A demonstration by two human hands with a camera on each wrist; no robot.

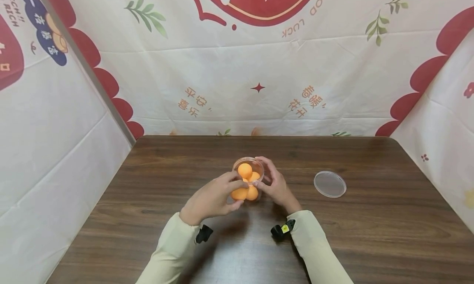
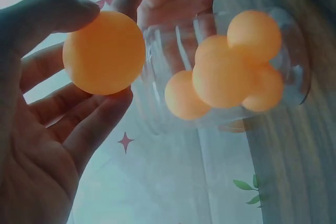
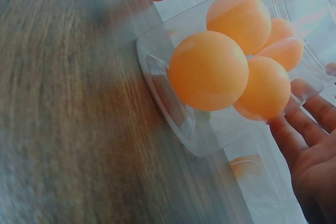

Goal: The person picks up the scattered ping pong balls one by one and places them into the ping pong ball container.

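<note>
Between thumb and fingertips, my left hand [image 1: 218,193] pinches an orange ball [image 2: 104,52], plain and smooth like a table tennis ball. In the left wrist view it shows close to the mouth of a clear plastic jar [image 3: 210,135]. My right hand [image 1: 275,187] grips this jar at its right side near the rim, with thumb and fingers round it. Several more orange balls [image 3: 208,71] lie in the jar, bunched toward its base. The jar stands upright on the wooden table, and part of it is hidden behind my left hand in the head view.
A round clear lid [image 1: 330,184] lies flat on the brown wooden table [image 1: 370,230], to the right of my right hand. A printed white cloth [image 1: 237,70] hangs behind the table's back edge and along both sides. Black wrist cameras sit at both cuffs.
</note>
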